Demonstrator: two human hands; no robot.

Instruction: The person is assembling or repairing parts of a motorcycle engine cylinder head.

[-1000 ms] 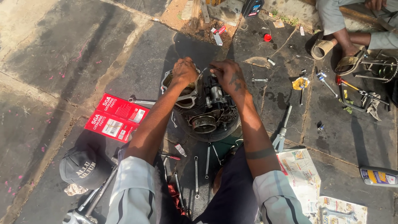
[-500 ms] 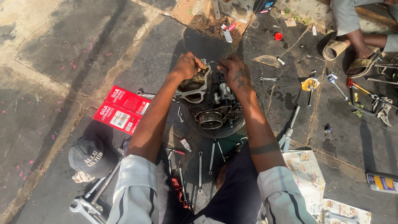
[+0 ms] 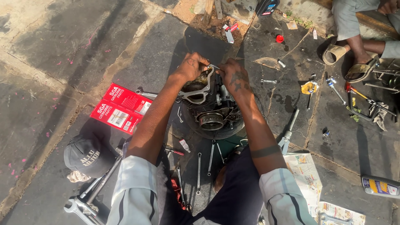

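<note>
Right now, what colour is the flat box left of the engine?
Red with white panels; the flat box shows best in the head view, on the ground beside the left forearm.

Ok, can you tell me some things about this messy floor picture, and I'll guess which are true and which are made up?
1. Both hands, left hand and right hand, are on the flat grey metal gasket over the dark metal engine block. True.
2. The two red cardboard boxes lie to the person's right. False: they lie to the left.
3. A dark cloth cap sits on the stone floor. True.
4. The slim steel spanners hang on a wall. False: they lie on the floor near the person's knees.
5. Another person's sandalled feet show at the top right. True.
</note>
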